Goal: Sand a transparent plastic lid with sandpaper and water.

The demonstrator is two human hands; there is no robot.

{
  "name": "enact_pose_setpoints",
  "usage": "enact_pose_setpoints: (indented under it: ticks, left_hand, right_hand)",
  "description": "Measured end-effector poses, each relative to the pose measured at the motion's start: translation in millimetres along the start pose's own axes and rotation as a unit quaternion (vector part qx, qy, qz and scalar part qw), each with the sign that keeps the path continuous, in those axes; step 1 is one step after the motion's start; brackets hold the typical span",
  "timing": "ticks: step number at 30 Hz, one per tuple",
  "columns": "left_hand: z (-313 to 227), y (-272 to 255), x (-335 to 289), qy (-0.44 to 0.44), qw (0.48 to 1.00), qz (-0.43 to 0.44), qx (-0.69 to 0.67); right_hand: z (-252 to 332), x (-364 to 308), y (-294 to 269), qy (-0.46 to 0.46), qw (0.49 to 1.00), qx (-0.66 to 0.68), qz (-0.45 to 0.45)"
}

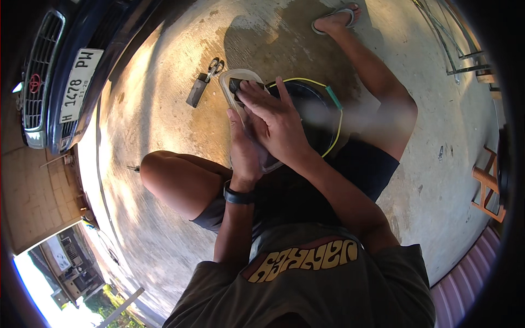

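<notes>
My right hand [276, 120] lies across my left hand [244, 150], its fingers stretched out and its thumb-side digit raised. The left hand, with a black band at its wrist, points forward; most of its fingers are hidden behind the right. Whether anything lies between the palms cannot be seen. Beneath both hands is a long clear plastic container [225, 76] with a rounded rim. A small dark piece [235, 86] shows at the right fingertips; its kind is unclear. Just right of the hands stands a black bucket [311, 90] with a yellow handle [341, 131] and green grip [333, 98].
Scissors [215, 66] lie on the concrete floor beside a dark rectangular object [197, 91], left of the container. My bent legs frame the work. A dark blue car [60, 76] stands at far left. A metal rack [462, 54] and a brown wooden stool [486, 183] are at right.
</notes>
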State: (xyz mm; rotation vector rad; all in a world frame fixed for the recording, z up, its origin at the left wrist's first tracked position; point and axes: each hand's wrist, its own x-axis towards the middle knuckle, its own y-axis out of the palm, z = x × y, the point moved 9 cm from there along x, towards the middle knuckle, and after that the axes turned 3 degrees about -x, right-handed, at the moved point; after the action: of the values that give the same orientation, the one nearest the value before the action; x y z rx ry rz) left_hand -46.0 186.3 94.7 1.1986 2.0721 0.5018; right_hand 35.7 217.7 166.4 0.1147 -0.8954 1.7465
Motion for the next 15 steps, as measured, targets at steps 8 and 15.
enact_pose_setpoints:
  ticks: [8,15]
  left_hand:
    - [-19,-15,1,0.065,0.997,-0.010,0.043]
    - [-37,-15,-14,-0.016,0.977,0.005,-0.211]
  right_hand:
    - [19,-10,11,0.013,0.994,-0.021,0.103]
    - [40,-21,26,-0.004,0.984,0.003,0.180]
